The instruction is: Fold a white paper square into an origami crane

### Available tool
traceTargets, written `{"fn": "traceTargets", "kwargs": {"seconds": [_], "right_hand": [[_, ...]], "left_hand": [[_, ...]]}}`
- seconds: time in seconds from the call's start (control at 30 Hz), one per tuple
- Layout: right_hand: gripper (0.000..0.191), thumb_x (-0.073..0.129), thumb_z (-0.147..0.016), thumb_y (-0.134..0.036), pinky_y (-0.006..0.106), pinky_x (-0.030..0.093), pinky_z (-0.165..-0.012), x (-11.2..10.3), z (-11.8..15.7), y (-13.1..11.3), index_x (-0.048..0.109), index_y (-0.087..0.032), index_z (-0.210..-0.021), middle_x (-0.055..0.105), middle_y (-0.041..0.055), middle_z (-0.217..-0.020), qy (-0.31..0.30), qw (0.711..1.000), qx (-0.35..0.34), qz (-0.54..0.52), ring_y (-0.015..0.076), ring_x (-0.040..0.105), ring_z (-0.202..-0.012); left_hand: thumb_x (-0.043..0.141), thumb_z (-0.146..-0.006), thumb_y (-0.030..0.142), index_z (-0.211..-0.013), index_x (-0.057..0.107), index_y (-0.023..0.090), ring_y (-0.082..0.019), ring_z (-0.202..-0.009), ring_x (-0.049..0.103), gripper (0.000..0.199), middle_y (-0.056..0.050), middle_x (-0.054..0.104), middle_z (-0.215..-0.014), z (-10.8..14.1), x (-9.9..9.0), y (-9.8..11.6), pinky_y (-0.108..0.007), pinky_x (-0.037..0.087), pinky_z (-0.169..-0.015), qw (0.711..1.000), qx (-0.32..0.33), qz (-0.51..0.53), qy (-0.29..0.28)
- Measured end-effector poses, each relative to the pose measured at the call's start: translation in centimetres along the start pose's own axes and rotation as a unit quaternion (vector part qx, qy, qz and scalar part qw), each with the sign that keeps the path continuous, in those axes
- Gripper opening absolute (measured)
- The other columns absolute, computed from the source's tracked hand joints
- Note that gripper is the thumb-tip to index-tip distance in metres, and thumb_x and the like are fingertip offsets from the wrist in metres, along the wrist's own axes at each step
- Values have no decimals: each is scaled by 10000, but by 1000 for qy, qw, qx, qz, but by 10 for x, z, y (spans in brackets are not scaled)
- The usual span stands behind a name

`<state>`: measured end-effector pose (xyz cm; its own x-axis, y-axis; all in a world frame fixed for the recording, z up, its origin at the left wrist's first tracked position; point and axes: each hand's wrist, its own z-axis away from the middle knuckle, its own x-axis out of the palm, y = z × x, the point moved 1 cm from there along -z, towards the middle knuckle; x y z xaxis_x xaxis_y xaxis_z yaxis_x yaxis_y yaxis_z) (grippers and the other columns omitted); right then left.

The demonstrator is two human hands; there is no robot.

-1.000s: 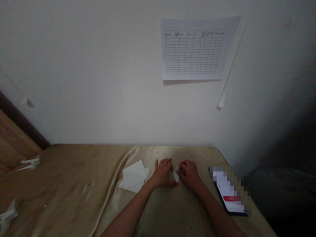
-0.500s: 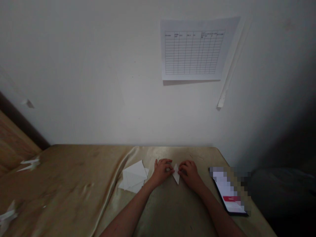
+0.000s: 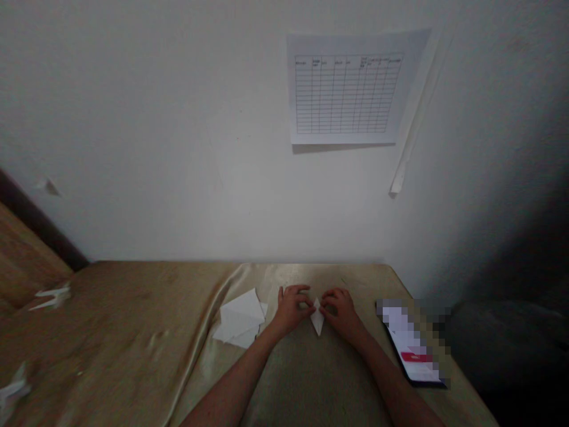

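A small white folded paper, shaped like a narrow kite with its point toward me, lies on the cloth-covered table between my hands. My left hand pinches its left edge with thumb and forefinger, the other fingers raised. From the right side, my right hand pinches the opposite edge in the same way. Just left of my left hand is a loose pile of white paper sheets, overlapping at odd angles.
A phone with a lit screen lies on the right of the gold cloth. Folded white paper figures sit at the far left, one more nearer me. A printed table sheet hangs on the wall behind.
The folded paper has shifted slightly toward me and its lower point has turned a little left. Both hands keep their pinch with hardly any movement.
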<state>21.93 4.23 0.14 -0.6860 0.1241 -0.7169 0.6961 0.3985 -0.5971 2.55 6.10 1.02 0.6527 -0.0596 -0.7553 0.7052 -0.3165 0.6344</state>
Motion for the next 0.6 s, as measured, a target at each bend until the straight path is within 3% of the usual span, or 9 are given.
{"fn": "traceTargets", "kwargs": {"seconds": [0.6], "right_hand": [[107, 641, -853, -296, 401, 397, -1013, 1, -1, 4, 730, -240, -832, 643, 69, -1033, 31, 996, -2, -83, 237, 511, -1108]], "left_hand": [[821, -700, 348, -739, 783, 315, -297, -1304, 496, 64, 7, 611, -1359, 0, 1, 5, -685, 76, -1174, 1000, -11, 11, 19]]}}
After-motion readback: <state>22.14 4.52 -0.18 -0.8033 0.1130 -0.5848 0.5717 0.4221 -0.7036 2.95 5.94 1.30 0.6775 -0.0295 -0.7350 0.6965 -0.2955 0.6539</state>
